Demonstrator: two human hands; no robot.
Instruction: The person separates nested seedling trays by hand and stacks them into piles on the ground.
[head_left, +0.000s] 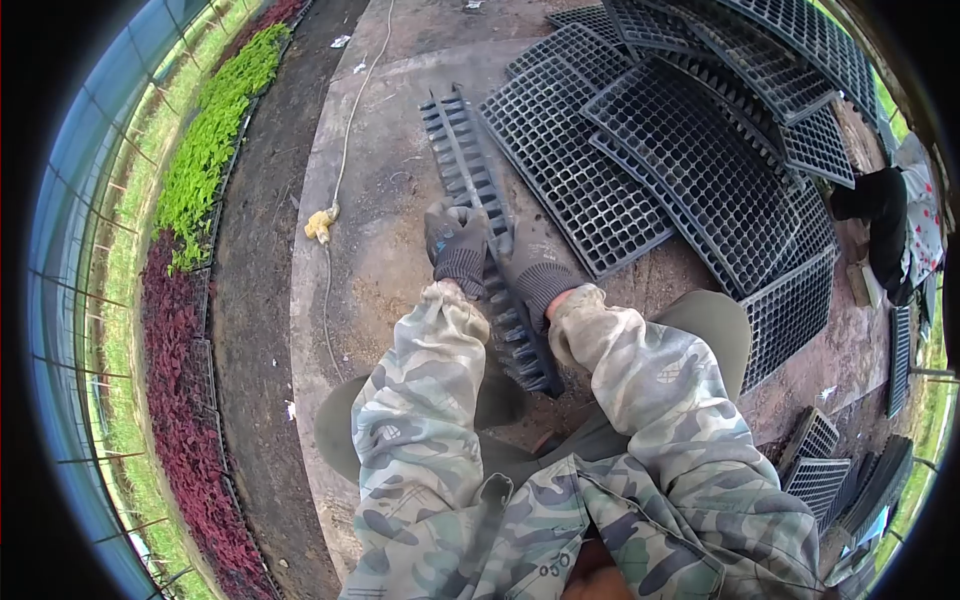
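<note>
A black seedling tray (465, 160) stands on its long edge on the ground between my knees, its cell bottoms sticking out along the sides. My left hand (457, 240), in a dark grey work glove, is closed on the tray's upper edge near the middle. My right hand (540, 265), gloved the same way, is closed over that edge a little nearer to me. Its fingertips are partly hidden. Whether this is one tray or some nested together, I cannot tell.
Loose black seedling trays (690, 160) lie heaped at the right. More trays (820, 470) stand at the lower right. A pale cord (350, 140) with a yellow lump (320, 225) runs along the left. Beyond are green seedlings (215, 140) and dark red ones (180, 370). Another person (890, 220) is at the right edge.
</note>
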